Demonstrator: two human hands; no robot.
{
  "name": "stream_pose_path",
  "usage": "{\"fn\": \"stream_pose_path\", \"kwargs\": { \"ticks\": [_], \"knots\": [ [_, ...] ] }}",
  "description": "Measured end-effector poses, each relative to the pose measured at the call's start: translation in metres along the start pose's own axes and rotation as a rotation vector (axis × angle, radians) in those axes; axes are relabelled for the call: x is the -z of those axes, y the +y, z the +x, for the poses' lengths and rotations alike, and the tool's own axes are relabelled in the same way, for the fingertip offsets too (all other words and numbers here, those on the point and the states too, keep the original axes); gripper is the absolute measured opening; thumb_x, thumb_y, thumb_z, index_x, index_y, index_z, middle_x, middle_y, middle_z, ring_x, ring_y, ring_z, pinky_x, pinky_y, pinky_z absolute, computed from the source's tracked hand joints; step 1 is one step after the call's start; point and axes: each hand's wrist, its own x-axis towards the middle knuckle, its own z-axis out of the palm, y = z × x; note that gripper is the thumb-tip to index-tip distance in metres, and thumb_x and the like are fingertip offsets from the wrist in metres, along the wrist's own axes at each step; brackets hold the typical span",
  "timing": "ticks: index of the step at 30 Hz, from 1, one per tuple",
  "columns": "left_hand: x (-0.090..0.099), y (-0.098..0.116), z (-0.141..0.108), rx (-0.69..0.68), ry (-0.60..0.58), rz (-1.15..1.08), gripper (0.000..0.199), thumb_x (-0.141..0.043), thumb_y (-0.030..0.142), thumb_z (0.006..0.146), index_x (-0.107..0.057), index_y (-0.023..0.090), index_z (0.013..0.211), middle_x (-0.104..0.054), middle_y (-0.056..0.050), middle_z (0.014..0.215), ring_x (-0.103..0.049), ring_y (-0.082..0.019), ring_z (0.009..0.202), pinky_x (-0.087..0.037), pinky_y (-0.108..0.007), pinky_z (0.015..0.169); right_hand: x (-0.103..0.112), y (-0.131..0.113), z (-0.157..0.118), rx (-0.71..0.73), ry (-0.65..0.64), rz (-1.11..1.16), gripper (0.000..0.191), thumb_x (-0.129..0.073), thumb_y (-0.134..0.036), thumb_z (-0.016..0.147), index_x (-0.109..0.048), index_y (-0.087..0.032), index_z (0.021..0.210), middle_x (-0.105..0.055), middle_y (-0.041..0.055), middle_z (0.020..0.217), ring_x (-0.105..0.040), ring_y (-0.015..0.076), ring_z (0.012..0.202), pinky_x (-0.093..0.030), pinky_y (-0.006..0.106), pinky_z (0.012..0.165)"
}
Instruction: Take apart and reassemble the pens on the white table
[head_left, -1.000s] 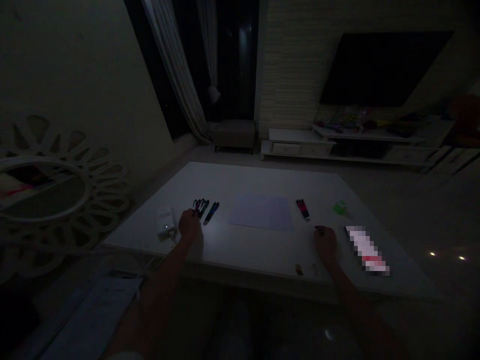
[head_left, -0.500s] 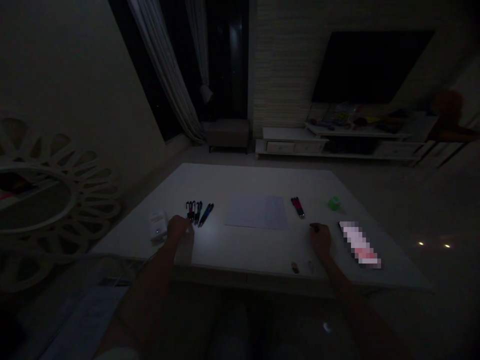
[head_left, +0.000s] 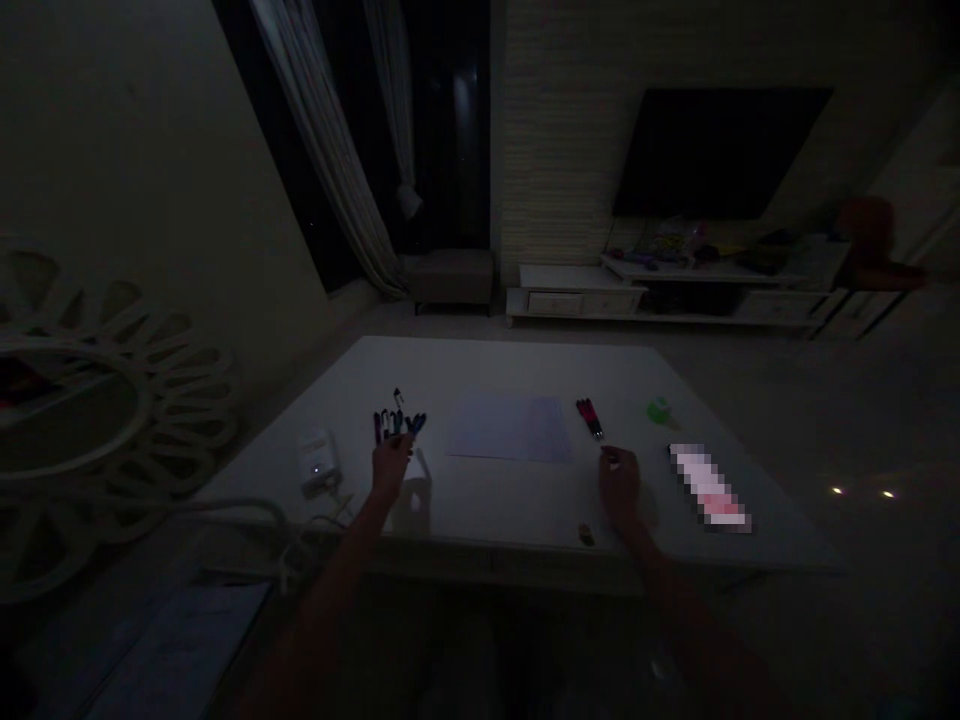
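On a white table (head_left: 487, 510), my left hand (head_left: 391, 465) is at the near ends of several dark pens (head_left: 386, 423), its fingers closed on something I cannot make out. One pen (head_left: 399, 399) lies apart, just beyond that group. My right hand (head_left: 619, 482) rests on the right side with fingers curled; a small dark thing shows at the fingertips, too dim to name. Just beyond it lie red and black pens (head_left: 589, 418). White paper (head_left: 510, 428) lies flat between the two hands.
A white box-shaped device (head_left: 318, 459) with cables is at the left. To the right are a green object (head_left: 658, 409) and a phone (head_left: 709, 487) with a lit screen. A small object (head_left: 586, 534) lies near the front edge.
My left hand has moved right, from beside the white device to the pens. One pen now lies farther back, apart from the group. My right hand has shifted slightly left.
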Motion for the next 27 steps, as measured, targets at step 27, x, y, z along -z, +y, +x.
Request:
{"fn": "stream_pose_path", "kwargs": {
  "ticks": [27],
  "knots": [
    [-0.113,0.005,-0.074,-1.108,-0.173,0.454,0.017,-0.048,0.022,0.088,-0.058,0.019,0.100,-0.063,-0.007,0.092,-0.056,-0.019,0.087,-0.040,-0.032,0.078,-0.070,-0.087,-0.062,-0.507,-0.642,0.417,0.052,-0.040,-0.062,0.079,-0.049,-0.018,0.052,-0.043,-0.0019,0.038,-0.040,0.0097,0.036,-0.028,0.023,0.040]
  ]
}}
